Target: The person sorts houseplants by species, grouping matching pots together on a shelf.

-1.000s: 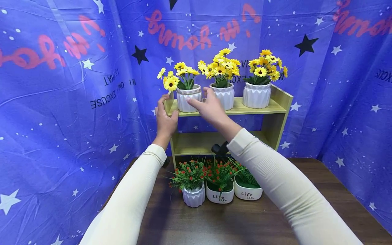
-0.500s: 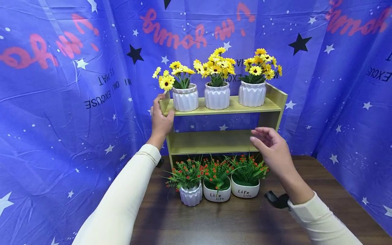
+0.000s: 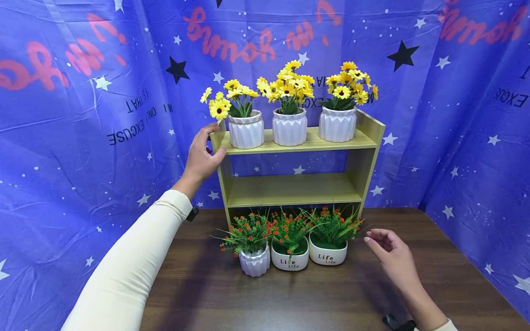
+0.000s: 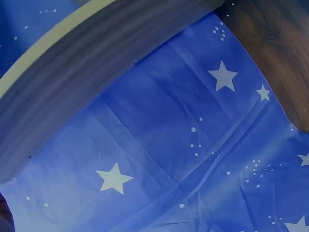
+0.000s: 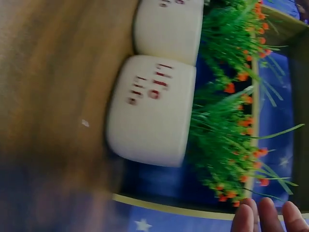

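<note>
My left hand [image 3: 200, 158] is at the upper left corner of a light wooden shelf [image 3: 290, 189], fingers and thumb spread and their tips at the side panel. Closest to it on the top board is a white pot of yellow flowers [image 3: 246, 131]. My right hand [image 3: 395, 259] is over the table, right of the planters, fingers loosely bent and holding nothing. Its nearest thing is an oval "Life" planter [image 3: 328, 255] with red-flowered greenery. In the left wrist view the shelf's side panel [image 4: 96, 72] shows, with a sliver of hand at the lower left corner.
Two more white pots, a middle one [image 3: 289, 128] and a right one [image 3: 337, 126], hold yellow flowers on the top board. Another "Life" planter [image 3: 290, 259] and a fluted white pot [image 3: 254, 263] stand before the shelf on the dark wooden table [image 3: 248, 303]. A blue starred curtain [image 3: 136, 197] surrounds everything.
My right hand has come away from the pots on the top board, moving down and right to beside the planters. The left hand has shifted slightly left and outward at the shelf's corner.
</note>
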Action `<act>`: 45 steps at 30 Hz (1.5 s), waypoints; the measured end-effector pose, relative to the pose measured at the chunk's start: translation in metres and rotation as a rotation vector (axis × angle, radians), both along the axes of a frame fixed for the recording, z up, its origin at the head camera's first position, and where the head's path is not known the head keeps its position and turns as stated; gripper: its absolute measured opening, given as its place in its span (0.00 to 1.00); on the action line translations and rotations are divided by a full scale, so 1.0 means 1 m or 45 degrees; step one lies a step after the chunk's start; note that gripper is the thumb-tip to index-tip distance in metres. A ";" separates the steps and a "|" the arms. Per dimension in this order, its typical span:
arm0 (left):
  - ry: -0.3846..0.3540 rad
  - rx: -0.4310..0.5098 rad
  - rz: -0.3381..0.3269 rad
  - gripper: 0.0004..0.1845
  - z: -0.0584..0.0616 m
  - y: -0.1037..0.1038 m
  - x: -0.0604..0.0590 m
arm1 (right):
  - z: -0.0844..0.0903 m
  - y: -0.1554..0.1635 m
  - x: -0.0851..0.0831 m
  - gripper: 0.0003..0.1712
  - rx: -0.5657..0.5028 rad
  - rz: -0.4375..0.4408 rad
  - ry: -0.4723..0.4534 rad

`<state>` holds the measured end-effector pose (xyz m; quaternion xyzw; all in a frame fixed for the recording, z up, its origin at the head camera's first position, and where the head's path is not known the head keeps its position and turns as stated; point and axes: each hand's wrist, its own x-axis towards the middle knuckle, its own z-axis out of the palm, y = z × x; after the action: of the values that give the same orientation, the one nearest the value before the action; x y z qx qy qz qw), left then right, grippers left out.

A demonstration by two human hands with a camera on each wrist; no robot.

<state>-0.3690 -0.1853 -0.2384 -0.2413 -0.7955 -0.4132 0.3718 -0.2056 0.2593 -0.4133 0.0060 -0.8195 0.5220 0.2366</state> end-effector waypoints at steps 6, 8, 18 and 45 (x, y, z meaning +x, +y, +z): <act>-0.009 0.073 -0.013 0.35 0.002 0.001 -0.002 | -0.022 -0.002 -0.010 0.25 -0.033 0.025 -0.182; -0.009 0.085 -0.002 0.37 0.001 0.004 -0.003 | -0.027 -0.003 -0.012 0.26 -0.098 0.012 -0.239; 0.103 0.097 0.102 0.39 -0.001 0.009 -0.012 | -0.030 -0.006 -0.018 0.31 -0.211 0.044 -0.414; -0.049 0.295 -0.082 0.31 -0.008 0.021 -0.025 | -0.040 -0.017 -0.036 0.42 -0.005 0.245 -0.519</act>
<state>-0.3936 -0.1640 -0.2462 -0.2141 -0.7412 -0.5186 0.3686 -0.2416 0.2426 -0.4533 -0.0219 -0.8450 0.5341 0.0152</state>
